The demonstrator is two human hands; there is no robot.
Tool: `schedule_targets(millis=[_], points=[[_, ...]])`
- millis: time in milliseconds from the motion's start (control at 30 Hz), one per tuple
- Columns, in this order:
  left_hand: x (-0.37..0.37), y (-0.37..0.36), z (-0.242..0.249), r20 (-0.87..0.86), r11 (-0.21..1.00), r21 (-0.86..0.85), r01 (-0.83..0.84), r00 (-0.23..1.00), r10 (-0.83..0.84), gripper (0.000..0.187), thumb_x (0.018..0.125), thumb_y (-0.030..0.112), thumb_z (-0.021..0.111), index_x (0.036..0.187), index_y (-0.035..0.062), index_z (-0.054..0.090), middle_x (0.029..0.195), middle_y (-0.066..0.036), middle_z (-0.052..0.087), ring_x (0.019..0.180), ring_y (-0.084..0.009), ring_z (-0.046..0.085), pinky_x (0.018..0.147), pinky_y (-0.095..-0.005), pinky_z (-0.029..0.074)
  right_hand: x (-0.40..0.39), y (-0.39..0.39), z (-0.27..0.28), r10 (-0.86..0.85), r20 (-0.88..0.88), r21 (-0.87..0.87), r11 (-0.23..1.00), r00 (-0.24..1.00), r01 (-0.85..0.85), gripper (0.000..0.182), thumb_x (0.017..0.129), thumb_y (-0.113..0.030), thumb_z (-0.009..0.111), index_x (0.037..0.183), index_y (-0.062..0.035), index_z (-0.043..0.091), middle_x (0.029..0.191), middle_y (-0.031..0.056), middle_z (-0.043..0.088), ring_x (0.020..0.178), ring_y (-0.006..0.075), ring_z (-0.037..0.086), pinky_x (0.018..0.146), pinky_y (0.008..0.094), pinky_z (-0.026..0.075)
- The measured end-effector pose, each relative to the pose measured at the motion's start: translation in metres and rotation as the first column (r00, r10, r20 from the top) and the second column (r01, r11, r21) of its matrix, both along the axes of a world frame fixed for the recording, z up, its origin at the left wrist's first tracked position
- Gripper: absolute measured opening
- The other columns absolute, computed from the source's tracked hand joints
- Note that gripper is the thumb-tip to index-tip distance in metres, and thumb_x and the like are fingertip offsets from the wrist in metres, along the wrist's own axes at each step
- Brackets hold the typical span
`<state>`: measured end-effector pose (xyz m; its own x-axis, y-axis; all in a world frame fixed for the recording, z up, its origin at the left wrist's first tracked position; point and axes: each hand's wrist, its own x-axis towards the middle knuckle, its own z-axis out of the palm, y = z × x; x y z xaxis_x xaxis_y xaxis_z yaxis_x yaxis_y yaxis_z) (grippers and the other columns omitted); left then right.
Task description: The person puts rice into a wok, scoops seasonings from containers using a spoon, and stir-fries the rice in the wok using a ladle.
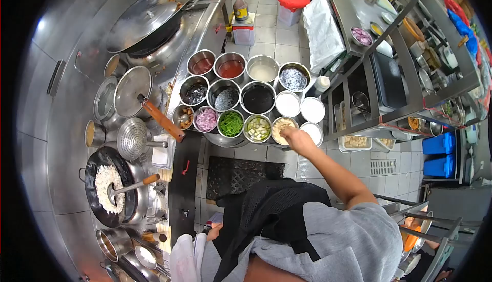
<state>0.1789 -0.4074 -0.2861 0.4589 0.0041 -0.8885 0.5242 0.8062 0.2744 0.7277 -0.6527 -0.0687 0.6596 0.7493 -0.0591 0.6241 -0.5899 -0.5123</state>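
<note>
My right hand point(298, 139) reaches over the front row of steel pots, its fingertips pinched together in a pot of chopped garlic point(280, 126). Left of that pot stand a pot of pale green chopped vegetable point(258, 129), cut green pieces point(230, 123) and chopped purple onion point(206, 119). To its right is a pot of white powder point(311, 132). Only a small part of my left hand point(214, 230) shows, low beside my apron; its fingers are mostly hidden. In a black wok point(92, 187) at the left lies white rice point(107, 182) with a wooden-handled ladle point(134, 185) resting in it.
Pots of dark and red sauces point(229, 68) fill the rows behind. A large lidded wok point(148, 18) steams at the back left. A strainer point(131, 138) lies on the stove. Metal shelving point(405, 102) stands to the right, and a black mat point(246, 174) covers some floor.
</note>
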Motion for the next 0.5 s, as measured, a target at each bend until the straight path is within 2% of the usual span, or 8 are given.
schedule_targets(millis=[100,133,200,233,300,367,467,500], points=[[0.016,-0.012,-0.023,0.178,0.999,-0.039,-0.019,0.984,0.026,0.043,0.094,0.042,0.058,0.103,-0.0001,0.061,0.092,-0.014,0.069,0.077,-0.0234,0.069,0.067,-0.0358,0.058,-0.011,-0.026,0.022,0.144,0.026,0.042,0.988,0.989,-0.145,0.019,0.089,-0.009,0.052,0.104,-0.0066,0.064,0.107,0.0119,0.064,0.095,0.0324,0.064,0.080,0.0427,0.052],[0.024,-0.018,-0.008,0.169,0.999,-0.043,-0.025,0.985,0.032,0.043,0.094,0.042,0.058,0.103,-0.0001,0.061,0.092,-0.014,0.069,0.077,-0.0234,0.069,0.067,-0.0358,0.058,-0.010,-0.036,0.028,0.150,0.016,0.039,0.988,0.989,-0.150,0.019,0.089,-0.009,0.052,0.104,-0.0066,0.064,0.107,0.0119,0.064,0.095,0.0324,0.064,0.080,0.0427,0.052],[0.066,-0.020,0.044,-0.142,0.995,-0.072,-0.069,0.988,0.058,0.034,0.094,0.033,0.061,0.104,0.0006,0.064,0.096,-0.012,0.071,0.079,-0.0217,0.071,0.068,-0.0348,0.058,0.003,-0.056,0.036,-0.083,0.062,0.172,0.983,0.995,0.071,0.021,0.089,-0.007,0.053,0.107,-0.0053,0.063,0.110,0.0107,0.066,0.098,0.0308,0.064,0.083,0.0403,0.052],[0.075,-0.025,0.047,-0.145,0.994,-0.074,-0.079,0.987,0.067,0.034,0.094,0.033,0.061,0.104,0.0006,0.064,0.096,-0.012,0.071,0.079,-0.0217,0.071,0.068,-0.0348,0.058,0.016,-0.065,0.040,-0.182,0.115,0.374,0.919,0.976,0.127,0.016,0.094,-0.012,0.057,0.105,-0.0041,0.065,0.096,0.0154,0.068,0.083,0.0296,0.067,0.072,0.0376,0.053],[0.091,-0.034,0.051,-0.272,0.970,0.242,0.035,0.962,0.033,0.033,0.091,0.029,0.066,0.107,-0.0006,0.065,0.095,-0.009,0.072,0.079,-0.0207,0.071,0.068,-0.0323,0.058,0.044,-0.083,0.039,-0.436,-0.118,0.419,0.792,0.892,0.443,0.021,0.099,-0.018,0.053,0.103,-0.0005,0.065,0.088,0.0157,0.069,0.075,0.0247,0.066,0.069,0.0337,0.051],[0.102,-0.041,0.063,-0.303,0.951,0.300,0.072,0.953,0.024,0.034,0.090,0.025,0.069,0.110,-0.0016,0.065,0.096,-0.008,0.072,0.078,-0.0204,0.071,0.067,-0.0311,0.058,0.077,-0.102,0.008,-0.491,-0.044,0.476,0.755,0.870,0.451,0.026,0.100,-0.020,0.052,0.102,0.0021,0.065,0.084,0.0147,0.069,0.072,0.0197,0.064,0.067,0.0316,0.051],[0.097,-0.047,0.054,-0.291,0.984,0.177,-0.030,0.953,0.082,0.034,0.090,0.028,0.067,0.106,-0.0012,0.066,0.096,-0.009,0.072,0.077,-0.0193,0.071,0.066,-0.0299,0.057,0.094,-0.105,-0.006,-0.518,-0.071,0.491,0.726,0.852,0.482,0.028,0.100,-0.021,0.052,0.102,0.0033,0.065,0.081,0.0134,0.069,0.070,0.0181,0.064,0.067,0.0316,0.051],[0.093,-0.051,0.050,-0.300,0.986,0.159,-0.059,0.948,0.105,0.031,0.091,0.031,0.066,0.097,0.0002,0.067,0.087,-0.009,0.072,0.070,-0.0189,0.069,0.060,-0.0301,0.056,0.097,-0.106,-0.011,-0.523,-0.097,0.476,0.723,0.847,0.501,0.028,0.101,-0.021,0.051,0.102,0.0035,0.065,0.080,0.0133,0.069,0.070,0.0176,0.063,0.067,0.0315,0.051]])
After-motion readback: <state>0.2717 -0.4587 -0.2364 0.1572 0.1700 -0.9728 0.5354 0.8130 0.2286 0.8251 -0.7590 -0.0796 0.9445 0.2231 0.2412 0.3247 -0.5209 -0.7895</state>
